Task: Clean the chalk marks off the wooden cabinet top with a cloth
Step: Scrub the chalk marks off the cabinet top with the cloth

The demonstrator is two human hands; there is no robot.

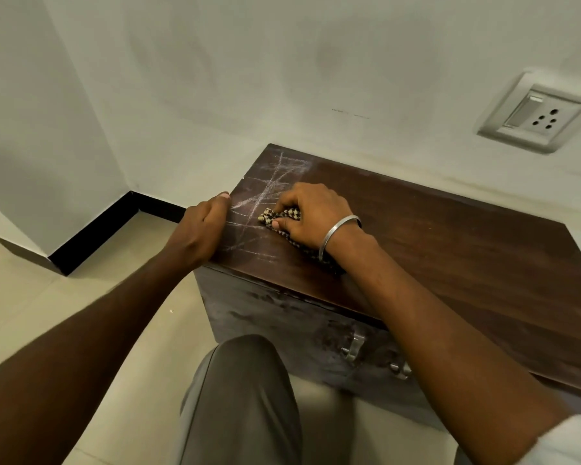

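Observation:
A dark wooden cabinet top stands against the wall, with white chalk marks crossing its left end. My right hand, with a metal bangle on the wrist, presses a bunched black-and-beige checked cloth flat on the wood, right among the chalk lines. More of the cloth trails back under my wrist. My left hand is curled over the cabinet's left edge and grips it, thumb on top beside the marks.
The cabinet front carries metal handles just behind my knee. A wall socket with a switch sits above the cabinet's right part. Beige tiled floor and a black skirting lie to the left.

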